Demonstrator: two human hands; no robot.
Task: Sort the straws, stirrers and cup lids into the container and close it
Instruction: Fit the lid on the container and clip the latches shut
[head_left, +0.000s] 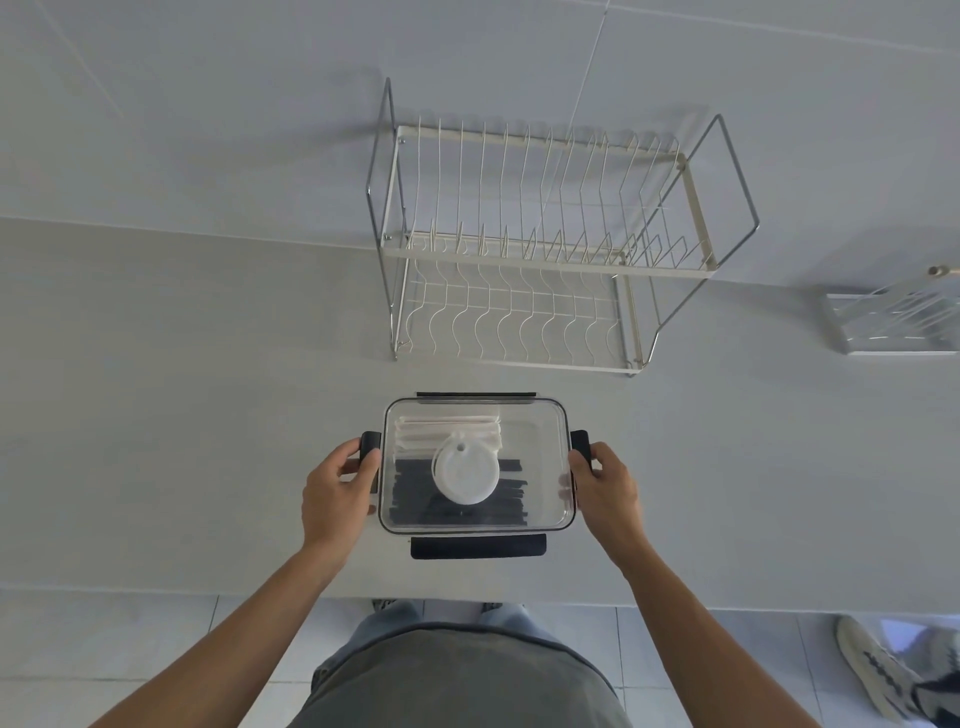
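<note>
Both forearms reach out over the near edge of the pale table (182, 415) toward a clear container (540, 441) with its transparent lid on. At the left, the left hand (337, 491) curls its fingers round the dark side latch (370, 447). Inside the container lie white straws (421, 428) at the back, black stirrers (410, 499) in front, and round white cup lids (465, 475) on top. At the right, the right hand (605, 486) grips the opposite latch (581, 444). Behind stands a wire dish rack (540, 244).
</note>
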